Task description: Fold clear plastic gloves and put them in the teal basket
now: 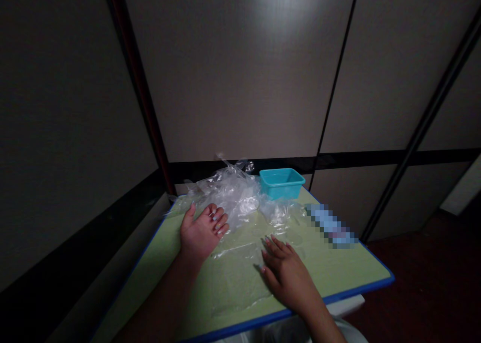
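My left hand (203, 231) is turned palm up above the table, its fingers loosely curled and apart with nothing in them. Just beyond it lies a crumpled heap of clear plastic bags (235, 190). My right hand (285, 270) rests palm down, fingers stretched out, at the right edge of a flat clear plastic bag (238, 278). That bag is spread on the table between my two forearms; its outline is faint. A smaller crumpled clear plastic piece (278, 213) lies beyond my right fingertips.
A teal plastic basket (281, 190) stands at the table's far right corner. A blurred-out, light blue flat object (332, 226) lies along the right side. The green tabletop (345, 268) has a blue edge. Wood-look panels (240, 82) rise directly behind the table.
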A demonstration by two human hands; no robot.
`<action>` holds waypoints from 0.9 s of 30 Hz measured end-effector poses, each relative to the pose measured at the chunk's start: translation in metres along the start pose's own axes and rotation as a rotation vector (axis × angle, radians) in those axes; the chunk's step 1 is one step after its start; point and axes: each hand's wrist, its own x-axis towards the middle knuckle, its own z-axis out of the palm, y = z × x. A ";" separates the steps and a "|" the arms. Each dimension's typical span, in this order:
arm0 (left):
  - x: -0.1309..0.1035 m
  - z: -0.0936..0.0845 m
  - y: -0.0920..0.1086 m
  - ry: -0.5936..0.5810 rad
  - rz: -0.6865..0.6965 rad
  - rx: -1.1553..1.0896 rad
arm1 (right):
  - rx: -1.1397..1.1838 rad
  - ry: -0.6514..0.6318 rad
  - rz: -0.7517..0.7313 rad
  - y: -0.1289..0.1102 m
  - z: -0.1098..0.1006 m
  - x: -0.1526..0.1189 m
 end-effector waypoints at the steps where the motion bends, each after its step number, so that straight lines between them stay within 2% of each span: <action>1: 0.000 0.000 0.000 0.004 -0.001 0.004 | -0.006 -0.002 0.002 0.000 0.000 0.000; 5: 0.003 0.000 0.000 -0.019 -0.041 0.106 | -0.015 -0.013 0.004 0.000 0.000 0.000; 10: 0.004 -0.001 -0.021 -0.086 -0.363 0.151 | -0.013 -0.005 -0.002 -0.002 -0.001 0.001; 13: 0.007 -0.004 -0.039 -0.023 -0.428 0.130 | -0.008 -0.004 -0.008 -0.002 -0.001 0.000; 16: 0.013 -0.009 -0.050 0.100 -0.496 0.226 | -0.004 -0.012 -0.011 -0.002 -0.001 0.000; 19: 0.018 -0.013 -0.048 0.181 -0.557 0.371 | 0.004 -0.012 -0.012 -0.001 -0.001 0.001; 23: 0.018 -0.022 -0.033 0.281 -0.502 0.586 | 0.016 -0.006 -0.017 -0.001 -0.001 0.001; 27: 0.016 -0.036 -0.018 0.391 -0.444 0.707 | 0.007 0.002 -0.010 0.000 -0.001 0.001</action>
